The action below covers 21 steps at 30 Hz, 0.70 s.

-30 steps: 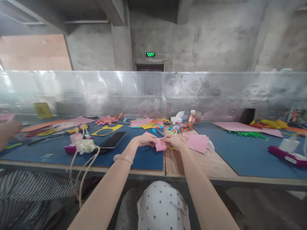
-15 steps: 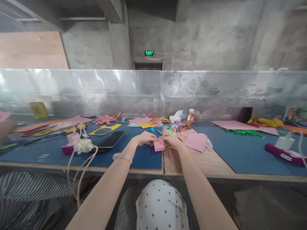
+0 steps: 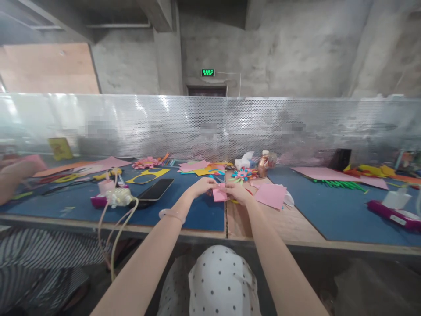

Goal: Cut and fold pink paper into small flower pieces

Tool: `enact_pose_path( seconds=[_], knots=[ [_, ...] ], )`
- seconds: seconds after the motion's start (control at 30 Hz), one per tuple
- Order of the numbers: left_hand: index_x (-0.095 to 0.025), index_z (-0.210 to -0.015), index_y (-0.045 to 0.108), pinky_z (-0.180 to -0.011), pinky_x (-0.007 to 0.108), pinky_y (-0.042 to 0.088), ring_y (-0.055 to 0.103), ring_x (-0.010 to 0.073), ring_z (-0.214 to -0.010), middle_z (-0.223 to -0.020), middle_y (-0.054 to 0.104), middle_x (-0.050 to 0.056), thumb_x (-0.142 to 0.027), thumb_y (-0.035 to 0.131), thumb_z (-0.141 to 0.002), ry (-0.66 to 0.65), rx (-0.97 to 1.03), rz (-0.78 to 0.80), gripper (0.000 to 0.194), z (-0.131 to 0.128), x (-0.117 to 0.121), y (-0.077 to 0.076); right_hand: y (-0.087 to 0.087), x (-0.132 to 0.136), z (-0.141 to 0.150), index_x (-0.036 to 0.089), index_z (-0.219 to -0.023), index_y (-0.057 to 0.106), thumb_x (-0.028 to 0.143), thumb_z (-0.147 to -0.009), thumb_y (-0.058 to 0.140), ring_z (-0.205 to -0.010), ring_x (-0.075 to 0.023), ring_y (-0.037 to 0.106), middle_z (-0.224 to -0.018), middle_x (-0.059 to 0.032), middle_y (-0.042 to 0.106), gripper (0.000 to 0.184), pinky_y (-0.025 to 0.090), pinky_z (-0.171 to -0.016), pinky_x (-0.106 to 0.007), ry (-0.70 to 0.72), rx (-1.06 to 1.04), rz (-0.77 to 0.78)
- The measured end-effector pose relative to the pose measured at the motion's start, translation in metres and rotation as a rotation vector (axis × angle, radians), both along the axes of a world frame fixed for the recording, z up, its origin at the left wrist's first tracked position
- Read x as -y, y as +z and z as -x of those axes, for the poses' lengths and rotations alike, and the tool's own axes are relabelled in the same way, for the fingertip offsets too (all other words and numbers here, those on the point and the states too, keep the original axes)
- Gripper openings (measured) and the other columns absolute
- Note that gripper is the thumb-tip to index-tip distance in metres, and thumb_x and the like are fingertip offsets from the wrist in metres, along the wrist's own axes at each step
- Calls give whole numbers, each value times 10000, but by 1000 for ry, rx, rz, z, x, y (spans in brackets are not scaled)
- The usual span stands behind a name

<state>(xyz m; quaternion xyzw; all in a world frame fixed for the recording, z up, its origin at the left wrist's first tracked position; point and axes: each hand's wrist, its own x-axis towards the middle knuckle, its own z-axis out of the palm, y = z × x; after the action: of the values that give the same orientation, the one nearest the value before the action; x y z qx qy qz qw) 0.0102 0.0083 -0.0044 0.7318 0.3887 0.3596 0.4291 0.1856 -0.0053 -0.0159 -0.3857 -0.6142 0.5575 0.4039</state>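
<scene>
Between my two hands is a small piece of folded pink paper (image 3: 219, 195), held over the seam of the table. My left hand (image 3: 203, 186) pinches its left side, with a pale bangle on that wrist. On the other side, the fingers of my right hand (image 3: 237, 192) are closed on its upper right edge. Scissors (image 3: 217, 178) lie just beyond my hands, partly hidden. To the right of my right hand rests a larger pink sheet (image 3: 271, 195). A colourful paper flower (image 3: 242, 174) sits behind my right hand.
A black phone (image 3: 157, 189) and a power strip with cables (image 3: 119, 196) are on the left. At the back stand a bottle (image 3: 263, 163) and a metal mesh partition (image 3: 148, 127). A glue gun (image 3: 393, 215) lies right. A co-worker's hand (image 3: 13, 175) shows at far left.
My hands stay on the pink paper, which looks slightly flatter and raised a little. The view has turned slightly left. The co-worker's hand with pink paper has come further into view.
</scene>
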Motion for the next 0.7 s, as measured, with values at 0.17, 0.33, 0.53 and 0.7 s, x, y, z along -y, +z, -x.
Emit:
enact_pose_path(
  seconds=[0.17, 0.33, 0.53, 0.7],
  knots=[
    [-127, -688, 586, -535, 230, 407, 495, 103, -547, -601, 531, 3, -336, 580, -654, 46, 13, -63, 211, -2, -2, 1, 1, -1, -1, 125, -820, 611, 232, -587, 719, -598, -95, 602, -680, -16, 629, 278, 528, -574, -201, 65, -13, 31],
    [-122, -720, 606, -562, 232, 411, 505, 110, -579, -639, 566, 18, -335, 568, -671, 94, 27, -122, 222, -2, -3, 2, 3, 3, -1, 116, -878, 593, 241, -642, 690, -594, -112, 626, -656, -31, 636, 283, 528, -556, -180, 114, 7, 35],
    [-123, -744, 629, -549, 227, 405, 503, 107, -573, -661, 587, 27, -337, 560, -681, 151, 6, -176, 234, 0, -3, 3, 5, 7, 0, 125, -1005, 544, 218, -663, 676, -590, -118, 633, -676, -34, 651, 378, 532, -564, -190, 111, 21, 7],
    [-122, -740, 625, -526, 214, 406, 488, 94, -541, -638, 575, 20, -347, 562, -689, 173, -7, -176, 239, 0, -3, 3, 3, 5, 0, 131, -1104, 484, 192, -670, 667, -590, -124, 635, -661, -31, 655, 475, 532, -558, -200, 110, 16, -6]
  ],
)
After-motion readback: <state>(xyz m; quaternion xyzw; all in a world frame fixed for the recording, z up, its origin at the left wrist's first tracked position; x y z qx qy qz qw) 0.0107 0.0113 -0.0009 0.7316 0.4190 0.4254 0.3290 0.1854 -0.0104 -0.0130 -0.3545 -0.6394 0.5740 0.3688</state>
